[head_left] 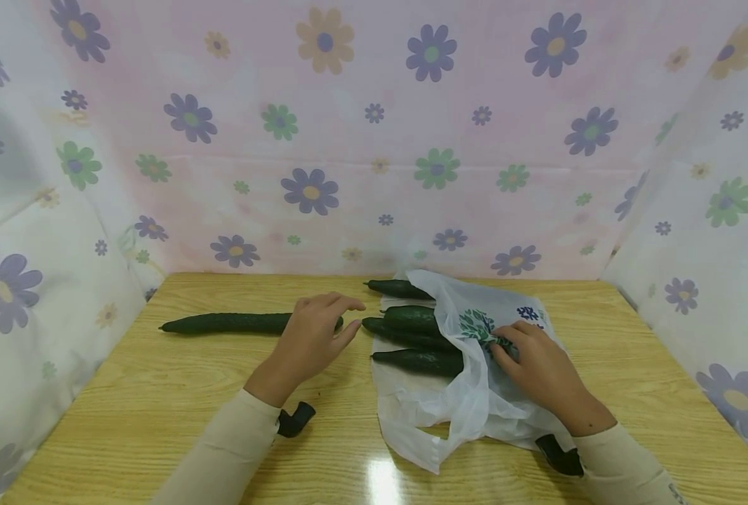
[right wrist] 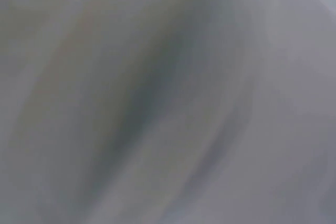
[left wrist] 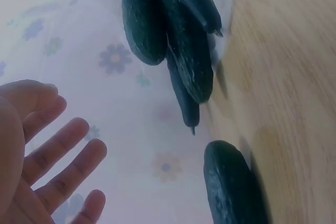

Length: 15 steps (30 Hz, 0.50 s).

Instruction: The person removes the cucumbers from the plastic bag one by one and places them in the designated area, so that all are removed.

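A white plastic bag (head_left: 512,301) with a printed green plant lies on its side, its mouth facing left. Several dark green cucumbers (head_left: 414,360) stick out of that mouth, their other ends covered by the film. On the bag's upper side, my right hand (head_left: 540,368) grips the film with curled fingers, a dark green shape bunched beneath it. My left hand (head_left: 310,340) hovers with spread fingers above the right end of a lone long cucumber (head_left: 222,322). In the left wrist view, that hand (left wrist: 47,161) is apart from the cucumber (left wrist: 231,182). Blurred film (right wrist: 210,103) fills the right wrist view.
The wood-grain table (head_left: 178,421) has a flower-printed cloth (head_left: 374,126) standing behind it and along both sides. The bag's loose handles (head_left: 420,449) spread toward the front edge. Black straps (head_left: 296,421) show at both wrists.
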Available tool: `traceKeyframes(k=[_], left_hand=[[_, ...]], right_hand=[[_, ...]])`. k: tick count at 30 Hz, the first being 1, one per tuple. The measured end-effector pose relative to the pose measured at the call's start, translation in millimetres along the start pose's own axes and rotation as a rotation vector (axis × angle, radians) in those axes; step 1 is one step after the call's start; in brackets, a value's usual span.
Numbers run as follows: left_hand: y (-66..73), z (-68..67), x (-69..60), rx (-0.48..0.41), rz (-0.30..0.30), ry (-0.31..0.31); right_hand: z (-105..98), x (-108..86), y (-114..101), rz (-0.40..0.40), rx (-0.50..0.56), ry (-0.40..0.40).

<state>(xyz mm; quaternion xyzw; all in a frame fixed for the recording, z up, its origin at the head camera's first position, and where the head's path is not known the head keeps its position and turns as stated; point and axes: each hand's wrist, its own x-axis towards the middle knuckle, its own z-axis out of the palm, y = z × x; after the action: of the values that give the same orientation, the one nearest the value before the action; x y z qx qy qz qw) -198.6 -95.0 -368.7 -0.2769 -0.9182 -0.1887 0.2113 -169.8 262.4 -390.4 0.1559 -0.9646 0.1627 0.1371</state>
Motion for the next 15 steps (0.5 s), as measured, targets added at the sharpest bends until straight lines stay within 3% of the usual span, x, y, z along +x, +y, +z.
traceKeyframes(k=[8, 15], left_hand=[[4.0, 6.4, 7.4, -0.013, 0.003, 0.003], [14.9, 15.1, 15.2, -0.037, 0.04, 0.003]], right_hand=[[-2.7, 1.1, -0.5, -0.011, 0.0, 0.009], [-3.8, 0.0, -1.6, 0.002, 0.012, 0.002]])
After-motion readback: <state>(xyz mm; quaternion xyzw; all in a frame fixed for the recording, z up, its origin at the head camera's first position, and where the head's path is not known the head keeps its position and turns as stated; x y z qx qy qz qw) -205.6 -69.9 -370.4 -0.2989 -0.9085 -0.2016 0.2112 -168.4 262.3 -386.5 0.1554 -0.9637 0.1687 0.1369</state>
